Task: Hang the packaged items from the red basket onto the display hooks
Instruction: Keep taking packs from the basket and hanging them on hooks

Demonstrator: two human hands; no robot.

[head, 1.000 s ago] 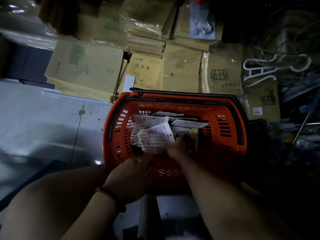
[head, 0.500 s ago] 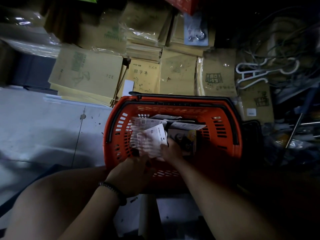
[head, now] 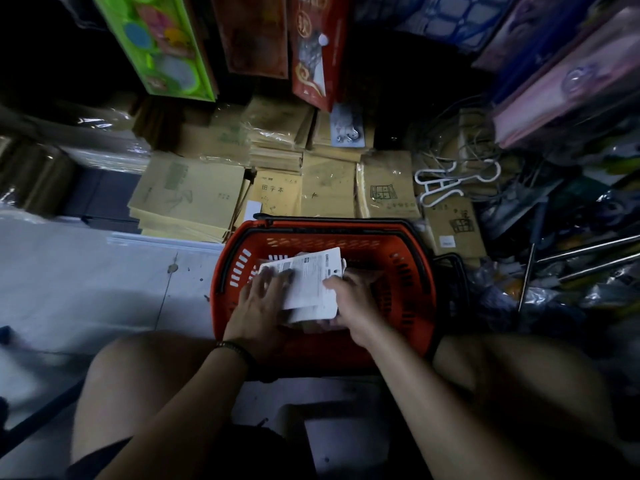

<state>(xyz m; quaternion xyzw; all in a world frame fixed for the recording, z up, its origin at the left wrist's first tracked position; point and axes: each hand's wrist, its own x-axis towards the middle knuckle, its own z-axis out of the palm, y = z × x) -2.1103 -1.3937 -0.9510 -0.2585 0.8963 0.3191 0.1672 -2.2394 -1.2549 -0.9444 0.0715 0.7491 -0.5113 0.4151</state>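
The red basket [head: 408, 271] stands on the floor between my knees. Over its opening I hold a small stack of white packaged items [head: 311, 282], printed backs facing up. My left hand [head: 259, 303] lies along the stack's left side with fingers stretched over it. My right hand [head: 349, 299] grips the stack's right edge, thumb on top and fingers curled beneath. More packages may lie lower in the basket, hidden by the stack and my hands. No display hooks can be made out clearly.
Stacks of brown exercise books [head: 194, 195] lean behind the basket. Boxed goods hang above: a green toy pack [head: 162, 43] and a red box [head: 315, 53]. White hangers [head: 446, 181], wires and metal rods [head: 588, 258] clutter the right. Pale floor tiles [head: 86, 271] spread to the left.
Both hands lifted the white packages out of the basket's depth and gathered them into one stack at rim height. The camera tilted upward, bringing the hanging boxes into view.
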